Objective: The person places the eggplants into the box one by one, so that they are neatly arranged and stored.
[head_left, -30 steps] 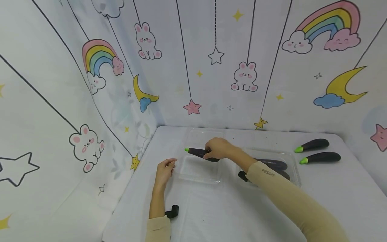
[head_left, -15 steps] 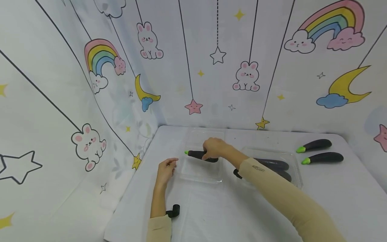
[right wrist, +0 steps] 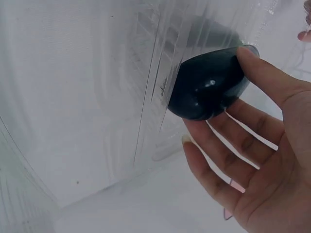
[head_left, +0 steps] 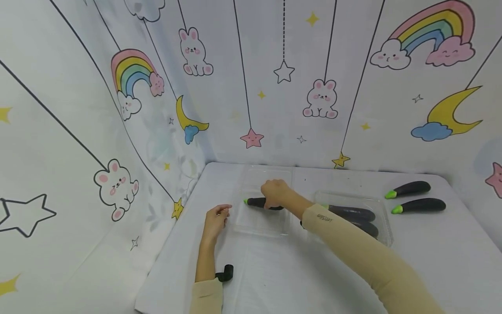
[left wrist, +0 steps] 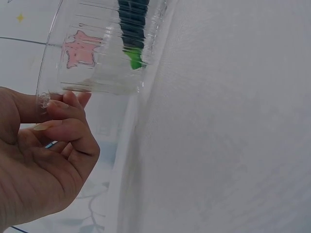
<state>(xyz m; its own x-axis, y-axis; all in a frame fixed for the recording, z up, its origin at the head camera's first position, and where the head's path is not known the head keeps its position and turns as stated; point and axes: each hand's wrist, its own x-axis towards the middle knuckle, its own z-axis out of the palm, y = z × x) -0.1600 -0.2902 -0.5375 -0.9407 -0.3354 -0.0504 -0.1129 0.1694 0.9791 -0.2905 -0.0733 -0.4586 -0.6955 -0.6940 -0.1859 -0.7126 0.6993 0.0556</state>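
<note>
In the head view my right hand (head_left: 276, 193) grips a dark eggplant (head_left: 256, 202) with a green stem end, low over a clear plastic container (head_left: 259, 234). The right wrist view shows its thumb on one side of the eggplant (right wrist: 209, 87) and fingers on the other, close to the container's ridged wall (right wrist: 155, 92). My left hand (head_left: 215, 222) is beside the container's left edge, fingers loosely bent. From the left wrist, the container's clear corner (left wrist: 43, 99) overlaps that hand's (left wrist: 53, 150) upper finger, and the green tip (left wrist: 134, 58) shows through the plastic.
A second clear container (head_left: 386, 218) on the right holds eggplants (head_left: 353, 213), partly behind my right sleeve (head_left: 353, 248). Two more eggplants, one farther back (head_left: 412, 188) and one nearer (head_left: 423, 205), lie on the white table at the right. A printed curtain (head_left: 274, 109) hangs behind.
My right hand has moved slightly left and lowered the eggplant toward the clear container, levelling it a little. The left hand has stayed beside the container.
</note>
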